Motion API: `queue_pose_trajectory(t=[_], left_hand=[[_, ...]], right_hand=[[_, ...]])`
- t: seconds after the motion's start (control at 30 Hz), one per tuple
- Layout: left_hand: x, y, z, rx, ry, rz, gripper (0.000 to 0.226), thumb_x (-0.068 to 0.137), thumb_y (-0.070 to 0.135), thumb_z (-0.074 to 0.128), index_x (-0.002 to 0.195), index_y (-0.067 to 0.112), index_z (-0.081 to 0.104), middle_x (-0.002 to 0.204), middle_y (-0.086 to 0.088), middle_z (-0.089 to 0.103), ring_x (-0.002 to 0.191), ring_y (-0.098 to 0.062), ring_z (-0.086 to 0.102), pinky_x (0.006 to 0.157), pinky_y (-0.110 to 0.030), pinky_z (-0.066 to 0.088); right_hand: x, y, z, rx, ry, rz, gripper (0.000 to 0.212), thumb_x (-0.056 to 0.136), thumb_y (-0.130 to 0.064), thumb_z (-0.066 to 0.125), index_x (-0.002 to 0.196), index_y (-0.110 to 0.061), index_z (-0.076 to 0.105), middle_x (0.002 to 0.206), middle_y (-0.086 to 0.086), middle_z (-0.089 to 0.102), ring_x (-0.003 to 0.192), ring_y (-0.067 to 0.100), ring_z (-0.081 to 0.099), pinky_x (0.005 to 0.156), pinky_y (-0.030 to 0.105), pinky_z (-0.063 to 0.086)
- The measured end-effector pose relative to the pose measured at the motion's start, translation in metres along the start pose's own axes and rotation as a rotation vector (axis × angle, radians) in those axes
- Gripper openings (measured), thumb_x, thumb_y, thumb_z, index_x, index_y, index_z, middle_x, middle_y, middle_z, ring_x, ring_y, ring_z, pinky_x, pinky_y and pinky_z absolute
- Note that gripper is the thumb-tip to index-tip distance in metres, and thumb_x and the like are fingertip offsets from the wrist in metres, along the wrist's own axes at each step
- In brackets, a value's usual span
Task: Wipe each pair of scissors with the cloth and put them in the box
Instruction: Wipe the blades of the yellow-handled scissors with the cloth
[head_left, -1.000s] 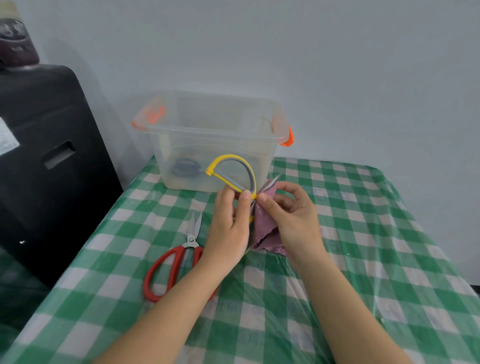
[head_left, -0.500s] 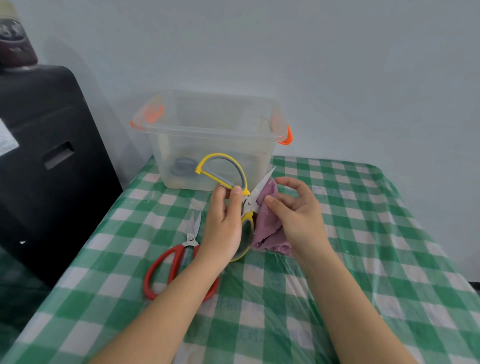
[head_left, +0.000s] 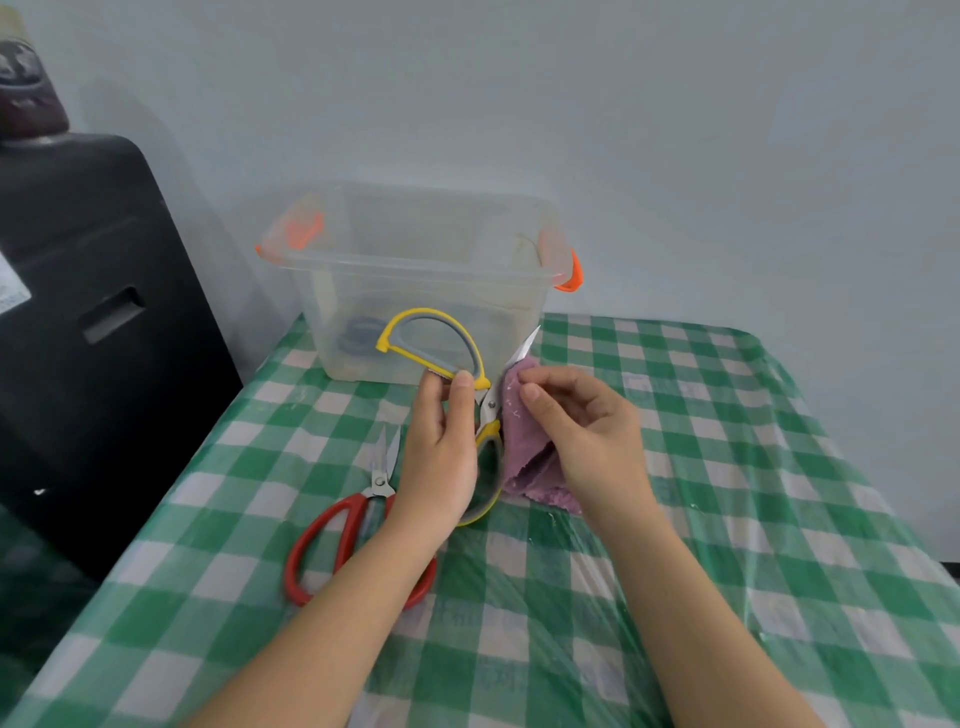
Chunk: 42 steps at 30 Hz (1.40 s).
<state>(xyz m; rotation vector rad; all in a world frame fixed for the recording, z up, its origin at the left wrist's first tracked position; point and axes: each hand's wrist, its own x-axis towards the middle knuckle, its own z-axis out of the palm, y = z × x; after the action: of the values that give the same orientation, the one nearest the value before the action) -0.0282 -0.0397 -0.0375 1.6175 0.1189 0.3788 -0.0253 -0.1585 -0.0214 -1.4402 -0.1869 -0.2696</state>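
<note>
yellow scissors (head_left: 441, 343) in left hand (head_left: 441, 457), purple cloth (head_left: 524, 447) in right hand (head_left: 587, 436), w/ red scissors (head_left: 358, 525) on table.

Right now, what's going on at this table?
A person is wiping the yellow-handled scissors: the left hand holds them by the handle while the right hand pinches the purple cloth around the blade. The red-handled scissors lie on the checked tablecloth. The clear plastic box holds a dark-handled pair.

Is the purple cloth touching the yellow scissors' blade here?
Touching. The head view shows the purple cloth, pinched by the right hand, pressed against the yellow scissors blade.
</note>
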Motion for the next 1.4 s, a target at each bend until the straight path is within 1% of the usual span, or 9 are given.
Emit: queue_pose_trajectory(t=[0.27, 0.33, 0.47, 0.57, 0.7, 0.8, 1.0, 1.13, 1.4], left_hand=[[-0.0041, 0.0017, 0.003, 0.076, -0.03, 0.139, 0.02, 0.102, 0.027, 0.04, 0.083, 0.031, 0.043, 0.079, 0.005, 0.046, 0.082, -0.017, 0.046, 0.071, -0.021, 0.034], [-0.0043, 0.0009, 0.0026, 0.087, -0.059, 0.153, 0.017, 0.102, 0.028, 0.039, 0.086, 0.032, 0.044, 0.09, 0.0, 0.051, 0.088, -0.017, 0.048, 0.076, -0.022, 0.035], [-0.0055, -0.0001, 0.0015, 0.108, -0.075, 0.175, 0.018, 0.102, 0.032, 0.039, 0.084, 0.034, 0.044, 0.094, -0.005, 0.052, 0.08, -0.014, 0.05, 0.07, -0.015, 0.037], [-0.0053, -0.0018, 0.0016, 0.12, -0.084, 0.208, 0.017, 0.099, 0.042, 0.038, 0.085, 0.035, 0.044, 0.093, -0.007, 0.053, 0.08, -0.017, 0.05, 0.072, -0.021, 0.039], [-0.006, -0.0014, 0.0021, 0.119, -0.095, 0.221, 0.018, 0.097, 0.045, 0.036, 0.084, 0.033, 0.042, 0.086, -0.002, 0.047, 0.073, -0.015, 0.046, 0.071, -0.025, 0.038], [-0.0067, -0.0009, 0.0014, 0.122, -0.091, 0.227, 0.019, 0.101, 0.04, 0.037, 0.084, 0.032, 0.042, 0.086, -0.003, 0.047, 0.073, -0.015, 0.046, 0.07, -0.023, 0.038], [-0.0062, -0.0001, 0.0008, 0.1, -0.09, 0.189, 0.018, 0.102, 0.031, 0.038, 0.085, 0.031, 0.044, 0.078, 0.006, 0.042, 0.066, -0.014, 0.042, 0.067, -0.025, 0.034], [-0.0053, -0.0008, 0.0006, 0.077, -0.072, 0.181, 0.018, 0.102, 0.029, 0.039, 0.086, 0.031, 0.046, 0.077, 0.008, 0.042, 0.064, -0.008, 0.042, 0.066, -0.023, 0.033], [-0.0044, 0.0006, 0.0017, 0.084, -0.073, 0.171, 0.017, 0.102, 0.029, 0.038, 0.087, 0.033, 0.045, 0.082, 0.006, 0.046, 0.077, -0.011, 0.046, 0.07, -0.018, 0.034]], right_hand=[[-0.0013, 0.0037, 0.0077, -0.075, 0.07, -0.069, 0.026, 0.077, 0.003, 0.076, 0.084, -0.016, 0.061, 0.08, -0.006, 0.067, 0.075, -0.001, 0.063, 0.072, 0.012, 0.048], [-0.0012, 0.0049, 0.0079, -0.055, 0.097, -0.028, 0.024, 0.078, -0.001, 0.077, 0.087, -0.015, 0.059, 0.082, -0.003, 0.066, 0.074, 0.001, 0.063, 0.071, 0.013, 0.048], [0.0004, 0.0066, 0.0073, 0.053, 0.047, 0.162, 0.01, 0.084, -0.007, 0.072, 0.089, -0.012, 0.065, 0.081, 0.002, 0.074, 0.076, 0.01, 0.068, 0.076, 0.023, 0.054], [-0.0011, 0.0046, 0.0059, 0.099, 0.013, 0.241, 0.002, 0.086, -0.011, 0.07, 0.084, -0.009, 0.07, 0.08, 0.008, 0.075, 0.077, 0.018, 0.066, 0.083, 0.037, 0.052], [-0.0017, 0.0019, 0.0081, 0.106, 0.057, 0.236, 0.005, 0.086, -0.008, 0.07, 0.082, -0.01, 0.071, 0.078, 0.012, 0.073, 0.076, 0.022, 0.064, 0.079, 0.036, 0.053], [-0.0022, 0.005, 0.009, 0.045, 0.063, 0.194, 0.008, 0.087, -0.007, 0.07, 0.082, -0.011, 0.072, 0.081, 0.024, 0.071, 0.075, 0.023, 0.061, 0.075, 0.035, 0.052], [-0.0002, 0.0058, 0.0042, 0.014, 0.035, 0.218, 0.01, 0.091, -0.006, 0.063, 0.094, -0.006, 0.073, 0.087, 0.017, 0.074, 0.078, 0.021, 0.065, 0.08, 0.039, 0.054], [0.0008, 0.0034, 0.0005, 0.01, 0.019, 0.224, 0.024, 0.093, -0.003, 0.057, 0.082, -0.013, 0.075, 0.079, 0.01, 0.074, 0.076, 0.022, 0.066, 0.08, 0.041, 0.054], [0.0006, 0.0052, 0.0034, 0.065, -0.028, 0.18, 0.007, 0.089, -0.005, 0.066, 0.088, -0.008, 0.071, 0.08, 0.008, 0.074, 0.078, 0.02, 0.064, 0.077, 0.032, 0.053]])
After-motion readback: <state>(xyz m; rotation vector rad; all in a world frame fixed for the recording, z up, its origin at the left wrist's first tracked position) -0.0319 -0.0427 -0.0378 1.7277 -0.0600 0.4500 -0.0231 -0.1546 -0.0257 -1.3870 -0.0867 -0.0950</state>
